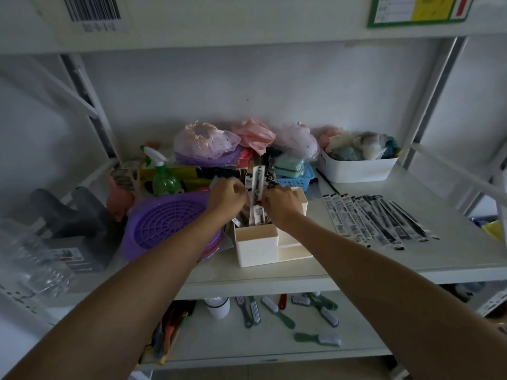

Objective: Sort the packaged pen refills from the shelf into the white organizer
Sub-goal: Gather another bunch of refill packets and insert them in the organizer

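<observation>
The white organizer point(256, 249) stands at the middle of the shelf, near its front edge. Several packaged pen refills point(257, 182) stick upright out of its tall back compartment. My left hand point(226, 197) and my right hand point(282, 205) are both closed around this upright bundle, one on each side. A fanned row of several more packaged refills point(375, 218) lies flat on the shelf to the right of the organizer. The organizer's lower front compartments look empty.
Purple plastic baskets point(164, 223) sit just left of the organizer, with a green spray bottle point(163, 178) behind. A blue basket point(297, 182) and a white tub of sponges point(356, 167) stand at the back. Brushes point(277, 311) lie on the shelf below.
</observation>
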A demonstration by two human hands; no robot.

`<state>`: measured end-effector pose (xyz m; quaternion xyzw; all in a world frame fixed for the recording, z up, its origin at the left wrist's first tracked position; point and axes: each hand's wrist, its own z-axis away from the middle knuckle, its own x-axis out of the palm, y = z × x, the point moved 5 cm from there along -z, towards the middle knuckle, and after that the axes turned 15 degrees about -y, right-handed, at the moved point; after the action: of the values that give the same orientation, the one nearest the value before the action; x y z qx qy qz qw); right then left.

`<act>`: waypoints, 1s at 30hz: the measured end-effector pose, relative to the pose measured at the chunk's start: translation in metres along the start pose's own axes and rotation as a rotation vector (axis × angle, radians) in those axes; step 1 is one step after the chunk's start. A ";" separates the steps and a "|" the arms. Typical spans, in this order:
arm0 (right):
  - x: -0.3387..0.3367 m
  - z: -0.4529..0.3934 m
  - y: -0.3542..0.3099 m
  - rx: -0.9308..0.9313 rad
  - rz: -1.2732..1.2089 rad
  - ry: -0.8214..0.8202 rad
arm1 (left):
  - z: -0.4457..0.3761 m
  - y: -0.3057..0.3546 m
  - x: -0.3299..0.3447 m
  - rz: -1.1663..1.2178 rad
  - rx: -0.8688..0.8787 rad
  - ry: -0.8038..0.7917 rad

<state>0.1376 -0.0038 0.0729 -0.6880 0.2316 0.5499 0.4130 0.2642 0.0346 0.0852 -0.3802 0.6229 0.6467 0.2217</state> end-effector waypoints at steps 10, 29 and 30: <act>-0.007 -0.004 0.023 0.073 -0.518 0.269 | -0.006 -0.020 0.008 0.385 -0.211 0.233; -0.026 0.003 0.198 0.510 -0.330 0.053 | -0.027 0.147 0.133 -0.634 0.619 0.034; -0.022 0.006 0.217 0.529 -0.305 -0.007 | -0.034 0.150 0.154 -0.565 0.505 -0.054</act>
<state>-0.0400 -0.1222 0.0255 -0.5816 0.2592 0.4045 0.6565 0.0632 -0.0466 0.0649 -0.4533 0.6271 0.3959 0.4944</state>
